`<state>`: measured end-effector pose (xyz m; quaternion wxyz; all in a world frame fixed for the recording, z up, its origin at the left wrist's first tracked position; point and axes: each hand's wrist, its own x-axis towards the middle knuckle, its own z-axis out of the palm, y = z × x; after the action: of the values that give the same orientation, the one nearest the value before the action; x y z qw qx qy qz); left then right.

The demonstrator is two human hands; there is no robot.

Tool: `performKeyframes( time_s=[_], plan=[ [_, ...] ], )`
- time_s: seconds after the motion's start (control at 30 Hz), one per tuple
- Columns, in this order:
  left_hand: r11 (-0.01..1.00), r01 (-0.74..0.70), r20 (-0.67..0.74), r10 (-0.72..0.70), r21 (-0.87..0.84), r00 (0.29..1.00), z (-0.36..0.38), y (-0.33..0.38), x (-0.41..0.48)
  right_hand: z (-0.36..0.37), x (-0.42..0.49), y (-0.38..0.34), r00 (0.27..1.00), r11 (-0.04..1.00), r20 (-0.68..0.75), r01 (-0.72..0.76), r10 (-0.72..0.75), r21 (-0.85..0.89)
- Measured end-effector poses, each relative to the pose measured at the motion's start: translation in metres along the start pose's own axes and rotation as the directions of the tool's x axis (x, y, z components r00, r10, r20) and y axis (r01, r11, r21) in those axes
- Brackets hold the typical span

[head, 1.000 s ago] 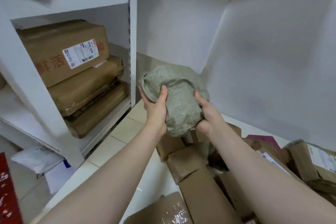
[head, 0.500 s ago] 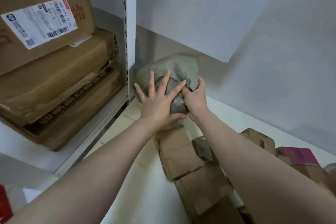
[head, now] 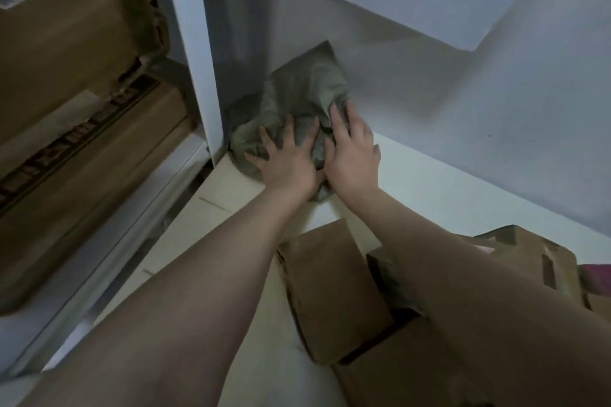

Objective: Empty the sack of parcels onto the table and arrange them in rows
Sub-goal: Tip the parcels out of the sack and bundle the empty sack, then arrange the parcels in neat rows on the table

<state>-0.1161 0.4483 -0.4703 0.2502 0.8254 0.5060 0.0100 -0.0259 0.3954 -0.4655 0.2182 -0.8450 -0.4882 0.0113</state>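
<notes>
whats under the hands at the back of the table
The crumpled grey-green sack, pressed by the left hand and right hand onto the white table. Anything inside it is covered.

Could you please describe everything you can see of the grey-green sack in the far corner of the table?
The crumpled grey-green woven-looking sack is bunched into a limp, creased mound, one corner poking up against the pale wall. It sits on the white table at its far left corner, beside the white shelf post. The left hand presses its near side with spread fingers; the right hand lies flat on it alongside. It looks largely emptied, though its inside is hidden.
</notes>
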Motion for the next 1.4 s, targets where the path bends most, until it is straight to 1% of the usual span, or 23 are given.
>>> performKeyframes(
  time_s=[0.07,0.1,0.17,0.23,0.3,0.37,0.47,0.53,0.63,0.73,0.83,0.9,1.0,1.1,1.2,1.3,1.37,1.4],
  plan=[
    [1.0,0.02,0.098,-0.021,0.01,0.995,-0.002,0.001,0.013,-0.002,0.009,0.008,0.98,0.999,0.195,-0.035,0.03,0.023],
    [1.0,0.023,0.137,-0.024,0.004,0.99,-0.004,0.0,0.016,-0.007,0.013,0.01,0.965,0.998,0.261,-0.04,0.025,0.052],
    [0.999,0.022,0.155,-0.018,-0.029,0.988,-0.008,-0.002,0.014,-0.025,0.014,0.007,0.948,0.998,0.319,-0.032,0.012,0.058],
    [1.0,0.003,0.088,-0.003,-0.001,0.996,-0.012,0.0,0.0,-0.048,0.003,0.003,0.946,1.0,0.323,-0.029,0.023,0.013],
    [0.997,-0.024,-0.032,0.027,0.074,0.999,-0.018,0.005,-0.018,-0.071,-0.018,0.0,0.948,0.999,0.316,-0.036,0.045,-0.035],
    [0.994,-0.019,-0.118,0.032,0.108,0.993,-0.03,0.012,-0.037,-0.094,-0.042,-0.001,0.943,0.995,0.327,-0.041,0.068,-0.087],
    [0.994,-0.014,-0.173,0.033,0.109,0.984,-0.054,0.029,-0.073,-0.13,-0.078,0.004,0.926,0.986,0.354,-0.083,0.129,-0.142],
    [0.994,-0.047,-0.178,0.064,0.097,0.982,-0.065,0.044,-0.106,-0.154,-0.103,0.008,0.92,0.982,0.357,-0.113,0.161,-0.152],
    [0.984,-0.122,-0.129,0.139,0.133,0.982,-0.073,0.07,-0.167,-0.193,-0.146,0.013,0.918,0.975,0.352,-0.127,0.186,-0.185],
    [0.964,-0.21,-0.08,0.225,0.164,0.971,-0.071,0.104,-0.235,-0.233,-0.197,0.021,0.927,0.971,0.315,-0.153,0.205,-0.183],
    [0.945,-0.308,-0.035,0.314,0.113,0.949,-0.06,0.142,-0.302,-0.272,-0.253,0.037,0.942,0.971,0.265,-0.162,0.206,-0.178],
    [0.918,-0.389,0.007,0.39,0.075,0.921,-0.05,0.166,-0.345,-0.297,-0.291,0.053,0.946,0.965,0.232,-0.187,0.227,-0.183],
    [0.852,-0.518,0.054,0.516,0.071,0.855,-0.029,0.197,-0.402,-0.331,-0.348,0.084,0.947,0.96,0.185,-0.236,0.262,-0.151],
    [0.798,-0.595,0.09,0.588,0.094,0.804,-0.003,0.22,-0.448,-0.357,-0.403,0.117,0.931,0.934,0.131,-0.317,0.34,-0.165],
    [0.715,-0.672,0.224,0.635,0.193,0.739,0.02,0.235,-0.487,-0.373,-0.458,0.148,0.889,0.893,0.133,-0.416,0.439,-0.17],
    [0.601,-0.748,0.348,0.663,0.28,0.663,0.042,0.247,-0.514,-0.38,-0.502,0.176,0.85,0.851,0.147,-0.464,0.505,-0.245],
    [0.541,-0.766,0.383,0.664,0.347,0.642,0.06,0.255,-0.523,-0.378,-0.519,0.19,0.822,0.827,0.192,-0.465,0.536,-0.317],
    [0.519,-0.764,0.392,0.658,0.383,0.643,0.069,0.257,-0.524,-0.375,-0.523,0.195,0.811,0.821,0.212,-0.464,0.545,-0.333]
  ],
)
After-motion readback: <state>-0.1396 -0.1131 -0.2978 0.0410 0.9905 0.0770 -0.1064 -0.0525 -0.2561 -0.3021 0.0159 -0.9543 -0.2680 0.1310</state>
